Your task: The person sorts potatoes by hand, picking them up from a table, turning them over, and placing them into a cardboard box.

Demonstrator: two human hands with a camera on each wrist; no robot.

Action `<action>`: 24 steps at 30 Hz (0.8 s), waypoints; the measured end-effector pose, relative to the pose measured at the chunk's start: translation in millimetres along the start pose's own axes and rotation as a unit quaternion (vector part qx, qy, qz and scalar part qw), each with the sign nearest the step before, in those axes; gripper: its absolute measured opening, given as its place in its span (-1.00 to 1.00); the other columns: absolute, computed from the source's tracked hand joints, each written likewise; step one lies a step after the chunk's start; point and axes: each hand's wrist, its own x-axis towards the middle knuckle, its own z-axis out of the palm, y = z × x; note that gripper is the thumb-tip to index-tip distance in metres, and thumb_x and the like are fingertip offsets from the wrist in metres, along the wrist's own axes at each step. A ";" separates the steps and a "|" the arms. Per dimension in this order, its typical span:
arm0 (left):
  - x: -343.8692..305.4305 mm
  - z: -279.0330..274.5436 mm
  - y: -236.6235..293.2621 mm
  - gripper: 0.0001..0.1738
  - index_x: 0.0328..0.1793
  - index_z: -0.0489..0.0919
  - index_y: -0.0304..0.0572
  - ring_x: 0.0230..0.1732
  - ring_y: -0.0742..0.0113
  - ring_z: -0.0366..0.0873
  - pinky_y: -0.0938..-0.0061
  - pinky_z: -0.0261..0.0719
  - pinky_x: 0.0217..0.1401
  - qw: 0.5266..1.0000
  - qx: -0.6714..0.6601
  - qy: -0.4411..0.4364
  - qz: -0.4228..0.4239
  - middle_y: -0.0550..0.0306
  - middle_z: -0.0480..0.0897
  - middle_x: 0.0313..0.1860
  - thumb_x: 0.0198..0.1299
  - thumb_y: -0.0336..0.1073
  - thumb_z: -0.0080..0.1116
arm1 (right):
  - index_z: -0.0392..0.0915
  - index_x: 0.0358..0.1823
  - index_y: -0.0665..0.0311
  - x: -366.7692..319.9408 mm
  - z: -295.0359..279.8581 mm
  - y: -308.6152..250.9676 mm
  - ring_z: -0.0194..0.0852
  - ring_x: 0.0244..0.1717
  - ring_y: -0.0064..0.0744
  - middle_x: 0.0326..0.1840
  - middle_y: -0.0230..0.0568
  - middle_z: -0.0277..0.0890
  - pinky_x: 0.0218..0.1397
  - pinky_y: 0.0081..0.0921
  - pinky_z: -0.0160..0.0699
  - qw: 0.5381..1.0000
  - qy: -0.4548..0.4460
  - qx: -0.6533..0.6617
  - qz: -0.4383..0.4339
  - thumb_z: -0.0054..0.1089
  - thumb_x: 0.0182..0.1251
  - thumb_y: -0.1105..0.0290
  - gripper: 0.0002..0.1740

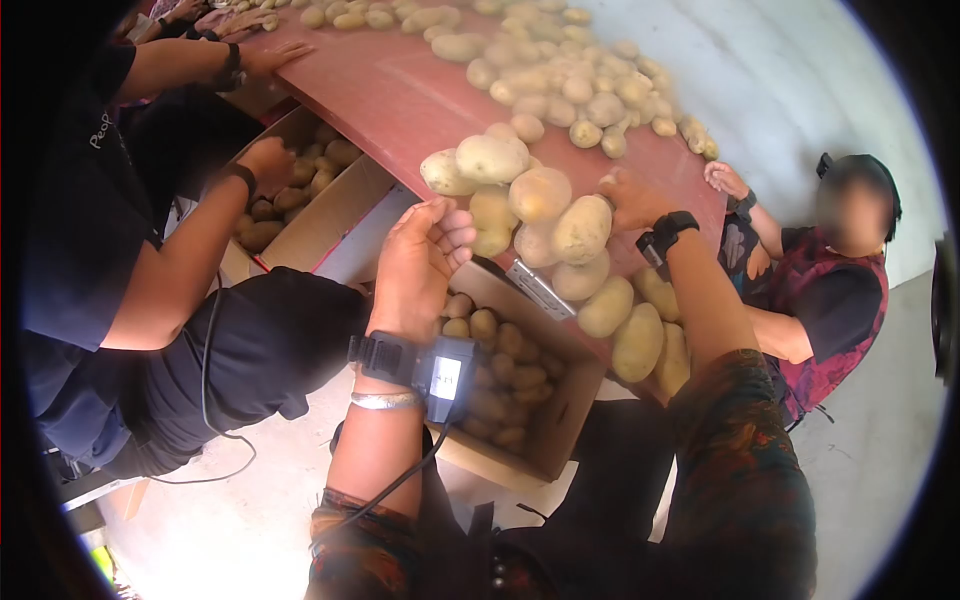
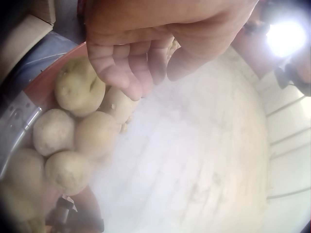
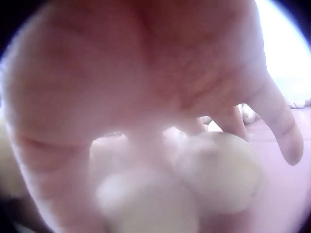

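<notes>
Loose potatoes (image 1: 540,195) lie in a cluster at the near edge of the red table (image 1: 370,95). My left hand (image 1: 430,250) hovers beside the cluster, over the table edge. Its fingers (image 2: 116,68) are loosely bent, with nothing held between them in the left wrist view. On the other side of the cluster, my right hand (image 1: 635,200) reaches down at the potatoes. In the right wrist view its fingers (image 3: 279,121) are spread, with a blurred potato (image 3: 218,172) right by them. Below the edge stands a cardboard box (image 1: 575,420) holding many potatoes.
A metal hinge (image 1: 540,290) sits at the table edge. More potatoes (image 1: 580,85) pile up at the far side. To the left, another person's hand (image 1: 270,165) is over a second potato box (image 1: 310,225). Another person (image 1: 825,300) is at the right.
</notes>
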 end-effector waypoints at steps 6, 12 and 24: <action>0.1 1.5 -2.9 -0.81 -0.19 0.45 -0.16 -0.34 0.38 0.50 0.53 0.43 -0.27 0.998 0.018 -0.054 0.008 0.16 0.56 -0.35 0.20 -0.22 0.00 | 0.44 -0.01 0.23 -32.2 -3.1 -5.4 0.23 0.12 0.03 0.11 0.05 0.19 0.12 -0.25 0.32 0.989 0.087 0.105 0.060 0.38 -0.39 0.06 -0.23; -1.4 14.7 -14.3 -0.76 -0.14 0.45 -0.20 -0.30 0.32 0.56 0.52 0.50 -0.32 0.981 0.021 -0.190 -0.006 0.06 0.59 -0.27 0.23 -0.19 0.01 | 0.40 0.06 0.22 -106.9 -44.3 -71.1 -0.02 0.33 0.08 0.33 0.15 -0.05 0.27 -0.24 0.17 0.925 0.292 0.242 0.025 0.44 -0.40 0.22 -0.20; -19.5 30.0 -30.1 -0.59 0.10 0.34 -0.22 -0.19 0.32 0.54 0.44 0.54 -0.27 0.948 0.015 -0.295 -0.118 0.09 0.52 -0.10 0.26 -0.11 -0.02 | 0.40 0.05 0.20 -106.3 -24.0 -152.9 0.00 0.33 0.01 0.37 0.10 -0.13 0.31 -0.20 0.07 0.863 0.376 0.305 -0.146 0.48 -0.29 0.19 -0.25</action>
